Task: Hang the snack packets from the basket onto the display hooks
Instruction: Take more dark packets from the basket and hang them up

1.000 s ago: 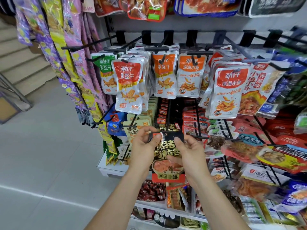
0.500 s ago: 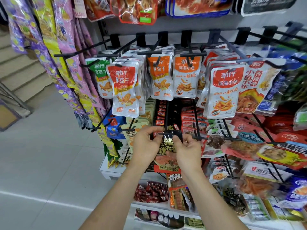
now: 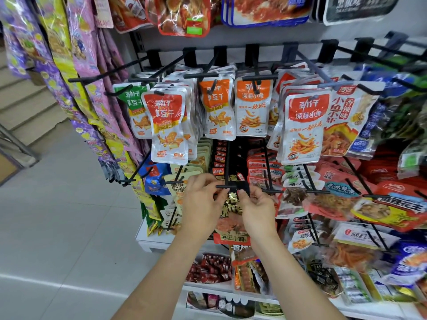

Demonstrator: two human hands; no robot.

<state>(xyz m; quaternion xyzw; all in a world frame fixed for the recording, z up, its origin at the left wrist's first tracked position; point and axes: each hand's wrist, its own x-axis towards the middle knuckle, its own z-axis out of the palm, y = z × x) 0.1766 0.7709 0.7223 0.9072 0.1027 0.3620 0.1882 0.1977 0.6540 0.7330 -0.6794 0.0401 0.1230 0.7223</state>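
Observation:
A black snack packet (image 3: 231,224) with gold lettering and a red price strip hangs between my two hands. My left hand (image 3: 203,202) pinches its top left corner and my right hand (image 3: 256,207) pinches its top right corner. The packet's top edge sits right at the tip of a black display hook (image 3: 227,172) in the middle row of the rack. More packets of the same kind hang behind it on that hook. The basket is out of view.
Rows of black hooks carry orange-and-white snack packets (image 3: 169,125) above and red packets (image 3: 332,204) to the right. Long strips of purple and yellow sachets (image 3: 57,72) hang at the left. A white shelf (image 3: 152,243) sits below, grey floor to the left.
Both hands lifted the black packet up and toward the rack, bringing its top edge from below the hook to the hook's tip. The view has also moved closer.

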